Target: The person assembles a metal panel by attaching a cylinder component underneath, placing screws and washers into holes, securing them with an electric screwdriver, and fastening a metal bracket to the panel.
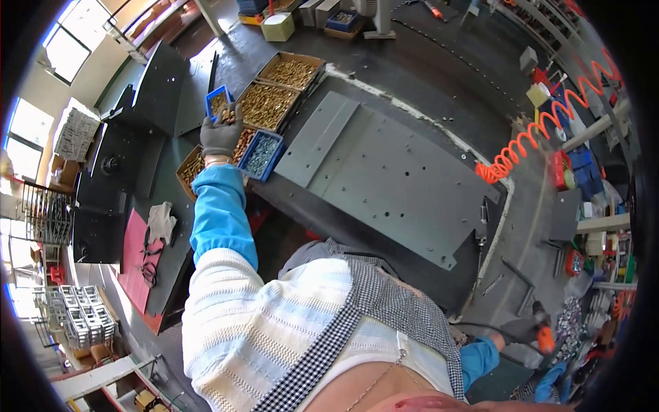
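I view a brass-filled tray (299, 96) at eleven o'clock; grey-filled blue bin (274, 162), window (68, 47) at ten; dark worktop (322, 209). Left hand (222, 135), right hand (519, 331): I cannot tell grip.

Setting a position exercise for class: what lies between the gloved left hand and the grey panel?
In the head view, copper-coloured parts, then a blue tray of silvery parts, lie between the left hand and grey panel.
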Demonstrator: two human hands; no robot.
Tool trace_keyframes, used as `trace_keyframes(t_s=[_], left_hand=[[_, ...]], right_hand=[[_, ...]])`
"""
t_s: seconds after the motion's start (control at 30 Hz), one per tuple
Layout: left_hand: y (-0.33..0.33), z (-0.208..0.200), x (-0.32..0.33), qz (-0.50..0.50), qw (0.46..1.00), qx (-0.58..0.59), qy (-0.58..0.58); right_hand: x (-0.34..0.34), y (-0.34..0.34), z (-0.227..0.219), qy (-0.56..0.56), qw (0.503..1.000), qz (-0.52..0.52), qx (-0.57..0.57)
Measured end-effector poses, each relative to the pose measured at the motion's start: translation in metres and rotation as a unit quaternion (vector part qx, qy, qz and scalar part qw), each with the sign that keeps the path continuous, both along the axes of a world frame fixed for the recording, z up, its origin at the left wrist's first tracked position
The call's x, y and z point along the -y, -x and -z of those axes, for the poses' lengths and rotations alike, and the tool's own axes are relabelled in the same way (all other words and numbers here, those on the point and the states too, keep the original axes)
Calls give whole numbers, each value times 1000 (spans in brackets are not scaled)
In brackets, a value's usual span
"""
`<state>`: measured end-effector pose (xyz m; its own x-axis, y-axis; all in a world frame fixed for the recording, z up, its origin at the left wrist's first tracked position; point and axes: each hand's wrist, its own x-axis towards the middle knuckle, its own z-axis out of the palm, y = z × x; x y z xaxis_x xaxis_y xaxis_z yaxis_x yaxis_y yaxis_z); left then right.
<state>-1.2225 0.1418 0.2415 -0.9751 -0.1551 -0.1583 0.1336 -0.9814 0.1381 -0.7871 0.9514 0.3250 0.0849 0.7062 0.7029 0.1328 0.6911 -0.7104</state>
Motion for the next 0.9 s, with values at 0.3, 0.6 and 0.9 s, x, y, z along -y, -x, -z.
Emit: trace_keyframes(t_s=[0.3, 0.6, 0.9], left_hand=[[11, 30, 31, 112, 992, 23, -45], [14, 66, 43, 239, 971, 19, -3], [-61, -86, -121, 564, 811, -141, 71]], right_hand=[[123, 56, -112, 138, 788, -485, -352], [278, 120, -152, 127, 861, -399, -289], [409, 237, -150, 166, 784, -547, -240]])
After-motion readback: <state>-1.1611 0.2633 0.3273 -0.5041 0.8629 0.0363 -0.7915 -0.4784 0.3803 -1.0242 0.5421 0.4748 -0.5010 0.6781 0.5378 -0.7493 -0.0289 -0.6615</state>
